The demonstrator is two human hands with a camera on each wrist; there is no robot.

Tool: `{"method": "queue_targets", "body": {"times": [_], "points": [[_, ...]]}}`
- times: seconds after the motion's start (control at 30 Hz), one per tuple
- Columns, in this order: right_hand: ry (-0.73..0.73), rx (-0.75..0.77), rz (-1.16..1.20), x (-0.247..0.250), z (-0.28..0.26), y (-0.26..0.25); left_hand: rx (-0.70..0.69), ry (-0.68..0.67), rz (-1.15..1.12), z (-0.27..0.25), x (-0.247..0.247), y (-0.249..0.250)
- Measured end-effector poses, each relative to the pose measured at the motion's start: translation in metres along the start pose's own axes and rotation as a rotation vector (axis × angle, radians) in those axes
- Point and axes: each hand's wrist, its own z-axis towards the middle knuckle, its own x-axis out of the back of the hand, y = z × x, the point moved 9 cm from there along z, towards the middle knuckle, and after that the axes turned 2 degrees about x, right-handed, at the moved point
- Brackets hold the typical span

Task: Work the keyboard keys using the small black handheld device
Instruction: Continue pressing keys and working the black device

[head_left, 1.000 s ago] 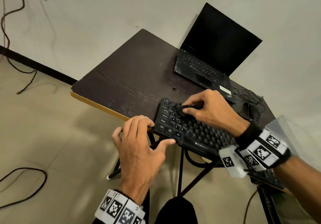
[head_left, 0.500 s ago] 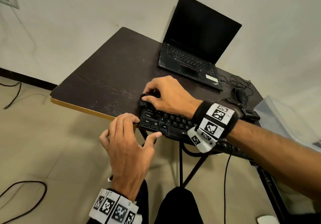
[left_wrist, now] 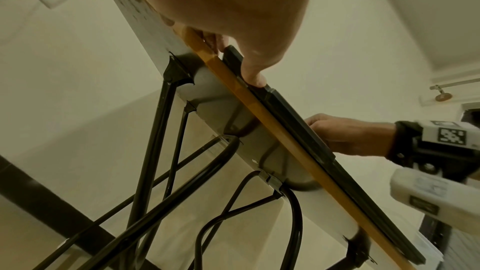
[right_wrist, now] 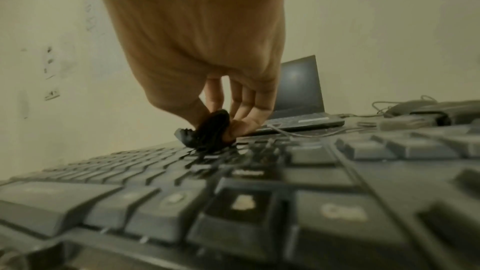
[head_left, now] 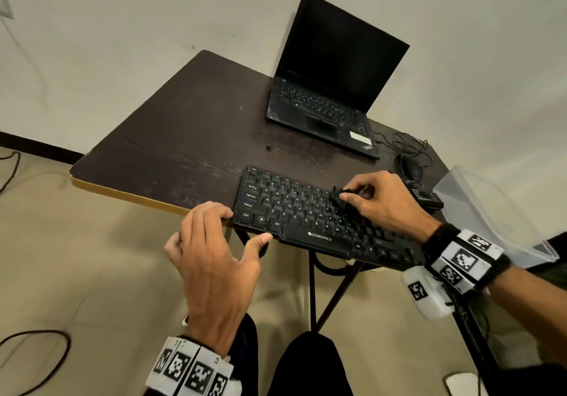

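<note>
A black keyboard (head_left: 294, 211) lies along the near edge of the dark table (head_left: 184, 137). My right hand (head_left: 377, 199) pinches a small black device (head_left: 339, 194) and holds its tip down on the upper key rows, right of the middle. In the right wrist view the small black device (right_wrist: 207, 132) sits between thumb and fingers, touching the keyboard's keys (right_wrist: 197, 159). My left hand (head_left: 214, 242) grips the keyboard's left front corner, fingers on its left end, thumb on its front edge. From below, the left thumb (left_wrist: 255, 73) presses the keyboard's front edge (left_wrist: 291, 118).
An open black laptop (head_left: 331, 88) with a dark screen stands at the back of the table. A mouse (head_left: 412, 165) and its tangled cable lie at the right, beside a clear plastic container (head_left: 491, 211). Black folding table legs (left_wrist: 155, 130) run underneath.
My right hand has carried the device from the keyboard's upper left keys to the rows right of the middle. The left hand has kept its hold on the corner.
</note>
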Motion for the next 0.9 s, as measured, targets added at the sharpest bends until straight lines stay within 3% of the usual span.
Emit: {"method": "queue_targets", "body": {"times": [0.13,0.33,0.5,0.63,0.9], "points": [[-0.021,-0.001,0.096,-0.019,0.029,-0.026,-0.007,0.0,0.01,-0.001,-0.001,0.0],[-0.161,0.128,0.13,-0.056,0.084,-0.114,-0.009,-0.026,0.029,0.0,-0.004,-0.001],[-0.265,0.224,0.041,-0.072,0.098,-0.161,-0.011,-0.029,0.029,0.0,-0.003,-0.004],[-0.262,0.233,0.004,-0.055,0.087,-0.132,-0.006,-0.031,0.032,0.0,-0.002,-0.003],[-0.18,0.023,-0.072,-0.004,0.039,-0.004,-0.017,-0.005,0.003,-0.001,-0.002,-0.002]]}}
